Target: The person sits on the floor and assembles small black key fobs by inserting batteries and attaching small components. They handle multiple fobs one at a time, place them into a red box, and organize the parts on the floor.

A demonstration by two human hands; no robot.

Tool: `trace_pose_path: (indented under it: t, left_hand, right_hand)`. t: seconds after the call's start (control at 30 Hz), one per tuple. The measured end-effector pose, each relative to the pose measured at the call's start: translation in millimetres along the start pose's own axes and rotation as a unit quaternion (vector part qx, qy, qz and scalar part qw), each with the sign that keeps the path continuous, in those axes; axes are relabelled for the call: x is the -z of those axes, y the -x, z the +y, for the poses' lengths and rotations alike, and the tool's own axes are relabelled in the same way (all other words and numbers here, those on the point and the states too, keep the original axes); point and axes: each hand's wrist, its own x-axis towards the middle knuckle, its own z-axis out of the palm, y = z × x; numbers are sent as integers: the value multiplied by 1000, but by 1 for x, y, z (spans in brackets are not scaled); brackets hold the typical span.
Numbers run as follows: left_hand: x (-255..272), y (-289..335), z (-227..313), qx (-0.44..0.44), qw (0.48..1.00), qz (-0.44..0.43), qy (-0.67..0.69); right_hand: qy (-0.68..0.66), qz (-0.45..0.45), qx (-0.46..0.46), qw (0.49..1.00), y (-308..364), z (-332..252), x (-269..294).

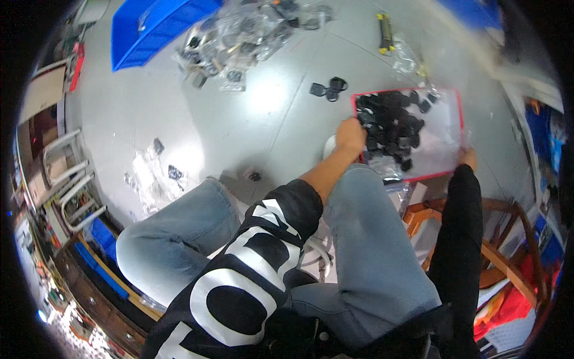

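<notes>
My left hand (351, 135) is closed on the left edge of a red-rimmed tray (442, 141) with a white bottom. At its right edge my right hand (469, 158) grips the rim near the corner; those fingers are partly hidden. Many small black pieces (391, 122) lie heaped over the tray's left half, some near its far edge. A few more black pieces (330, 88) rest on the grey floor just beyond the tray's far left corner. The tray is level with my right knee.
Clear plastic bags (239, 45) with dark parts are piled beside a blue bin (158, 27). A yellow-and-black tool (385, 34) lies farther right. Loose plastic wrappers (152, 179) are scattered at left. A wooden chair (502, 257) stands close to my right arm.
</notes>
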Motion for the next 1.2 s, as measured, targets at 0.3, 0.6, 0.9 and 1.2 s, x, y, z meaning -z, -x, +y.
trace_pose_path:
  t: [0.3, 0.6, 0.9, 1.2]
  left_hand:
    - [67, 35, 55, -184, 966, 72, 167]
    - [283, -5, -34, -137, 986, 7, 97]
    - [346, 92, -248, 24, 996, 41, 76]
    - [317, 75, -344, 114, 985, -54, 122]
  right_hand:
    - [158, 221, 38, 962, -5, -27, 185]
    - [73, 149, 306, 937, 44, -248, 181]
    - [41, -156, 449, 879, 197, -363, 32]
    - [15, -227, 365, 903, 259, -366, -61]
